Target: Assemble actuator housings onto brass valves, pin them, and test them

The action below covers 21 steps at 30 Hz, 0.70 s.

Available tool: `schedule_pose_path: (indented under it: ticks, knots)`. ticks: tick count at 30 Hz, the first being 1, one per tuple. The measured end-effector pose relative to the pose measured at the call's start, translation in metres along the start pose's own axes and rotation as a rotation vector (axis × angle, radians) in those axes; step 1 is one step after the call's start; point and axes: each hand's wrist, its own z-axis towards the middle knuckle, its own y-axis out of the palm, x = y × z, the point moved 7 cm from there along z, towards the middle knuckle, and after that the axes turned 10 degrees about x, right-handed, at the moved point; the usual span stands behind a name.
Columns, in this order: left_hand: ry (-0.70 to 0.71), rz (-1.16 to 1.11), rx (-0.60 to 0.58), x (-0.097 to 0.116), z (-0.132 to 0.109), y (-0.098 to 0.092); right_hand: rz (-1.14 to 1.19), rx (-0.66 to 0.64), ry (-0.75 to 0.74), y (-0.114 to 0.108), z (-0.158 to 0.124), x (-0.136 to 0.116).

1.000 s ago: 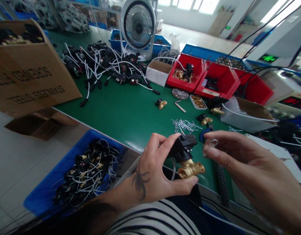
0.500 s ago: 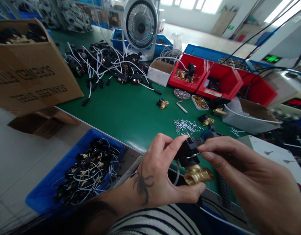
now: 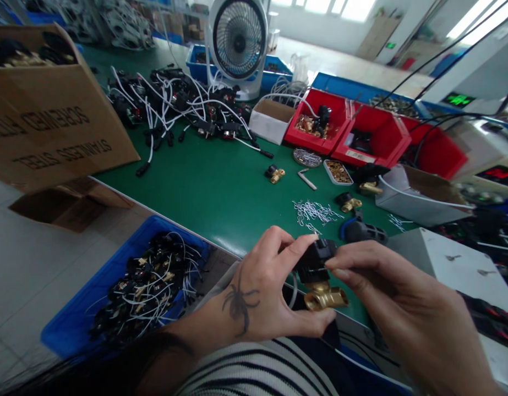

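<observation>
My left hand (image 3: 262, 291) is closed around a solenoid valve, its thumb under the brass body (image 3: 326, 298) and its fingers on the black coil housing (image 3: 313, 264). A pale cable hangs behind that hand. My right hand (image 3: 402, 297) pinches at the right side of the black housing; its fingertips hide most of the silver wire clip seen there earlier. Just beyond the hands lies a pile of silver wire clips (image 3: 313, 212). A black-and-blue power tool (image 3: 363, 229) rests on the green table behind my right hand.
Small brass valves (image 3: 275, 174) and a bent grey tool (image 3: 307, 179) lie on the table. Red bins (image 3: 315, 121), a fan (image 3: 239, 44) and cabled black parts (image 3: 179, 104) stand farther back. A cardboard box (image 3: 59, 115) and a filled blue crate (image 3: 72, 308) are at left.
Both hands and the valve have shifted slightly left and down. The wire clip at my right fingertips no longer shows. More of the power tool is visible.
</observation>
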Motion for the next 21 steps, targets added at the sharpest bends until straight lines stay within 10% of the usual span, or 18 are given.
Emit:
schedule_pose_path:
  ticks: [9, 13, 16, 21]
  knots:
    - [-0.129, -0.068, -0.055, -0.029, -0.007, 0.017, 0.015, 0.026, 0.121, 0.015, -0.021, 0.04]
    - [-0.158, -0.128, 0.025, -0.035, -0.003, 0.016, -0.505, 0.178, 0.255, -0.013, -0.03, 0.084]
    - [-0.162, -0.146, 0.058, -0.042, 0.001, 0.02, -0.792, 0.02, 0.299, -0.013, -0.042, 0.111]
    - [-0.181, -0.152, 0.02, -0.053, 0.0, 0.029, -0.717, 0.05, 0.341, -0.028, -0.05, 0.099]
